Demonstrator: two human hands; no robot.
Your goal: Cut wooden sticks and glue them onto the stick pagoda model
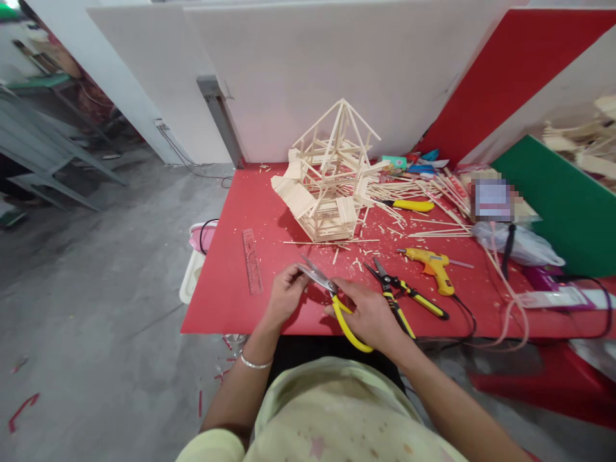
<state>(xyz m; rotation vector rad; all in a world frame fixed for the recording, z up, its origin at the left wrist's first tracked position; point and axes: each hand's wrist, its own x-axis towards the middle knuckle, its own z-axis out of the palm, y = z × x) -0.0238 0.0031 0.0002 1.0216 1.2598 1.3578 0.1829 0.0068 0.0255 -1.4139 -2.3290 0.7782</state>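
Observation:
My right hand [368, 314] grips the yellow handles of a pair of scissors [327, 289] near the front edge of the red table [226, 301]. The steel blades point left and up. My left hand [285, 295] is pinched closed right at the blade tips; whatever small piece it holds is too small to make out. A wooden stick model house [327, 176] stands further back, in the middle of the table.
A clear ruler [252, 261] lies left of my hands. Yellow-handled pliers [407, 295] and a yellow glue gun [433, 266] with its cord lie to the right. Loose sticks [428, 199] and offcuts, a plastic bag [522, 244] and a green board [558, 205] fill the right side. White panels stand behind.

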